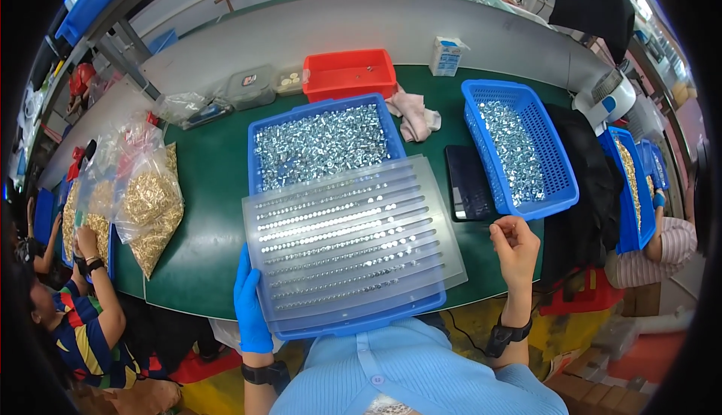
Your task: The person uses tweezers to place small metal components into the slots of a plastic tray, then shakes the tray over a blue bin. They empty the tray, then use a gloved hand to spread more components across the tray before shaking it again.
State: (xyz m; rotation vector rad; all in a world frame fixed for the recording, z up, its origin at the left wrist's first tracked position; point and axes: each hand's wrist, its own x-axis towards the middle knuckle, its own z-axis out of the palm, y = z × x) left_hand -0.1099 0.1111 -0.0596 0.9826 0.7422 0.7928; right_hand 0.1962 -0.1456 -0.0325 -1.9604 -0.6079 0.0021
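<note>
A translucent grooved tray (350,311) slants in front of me, small shiny metal pieces lined up along its rows. Its left edge is held by my left hand (251,298), in a blue glove, thumb over the rim. A clear sheet (449,253) juts past its right side, and a blue rim (361,328) shows underneath. My bare right hand (516,248) is raised right of the tray, thumb and fingertips pinched together; whatever they hold, if anything, is too small to make out. Behind the tray, a blue bin (252,161) holds many loose metal pieces.
A perforated blue basket (555,165) of metal pieces stands right, beside a black phone (468,182). Farther back are a red bin (350,76), a pink cloth (415,114) and a small carton (447,55). Bags of gold-coloured parts (154,200) lie left. Other people work around.
</note>
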